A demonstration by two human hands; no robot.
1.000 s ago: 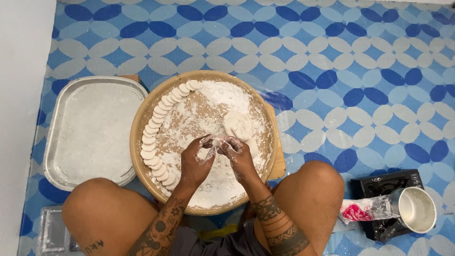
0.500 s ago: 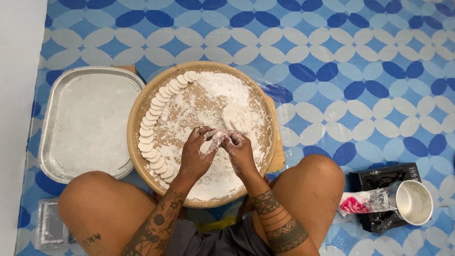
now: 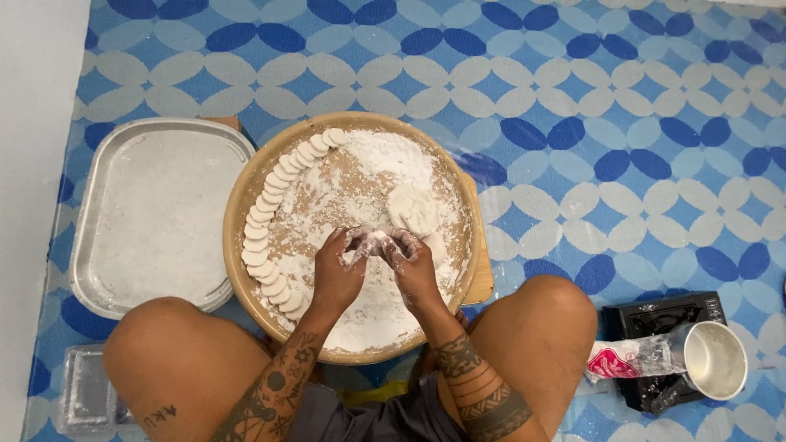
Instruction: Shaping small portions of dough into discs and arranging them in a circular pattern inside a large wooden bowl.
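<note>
My left hand and my right hand meet over a round wooden board dusted with flour. Both hands pinch one small piece of white dough between their fingertips. A larger lump of dough lies on the board just beyond my right hand. Several flat round dough discs overlap in a curved row along the board's left rim.
A floured rectangular metal tray sits left of the board. At the right stand a black box, a white cup and a clear plastic bag. A clear plastic container lies at the lower left. My bare knees flank the board on a blue patterned mat.
My hands stay together on the small dough piece, fingers shifting slightly. The view has moved a little; the board and tray have not moved.
</note>
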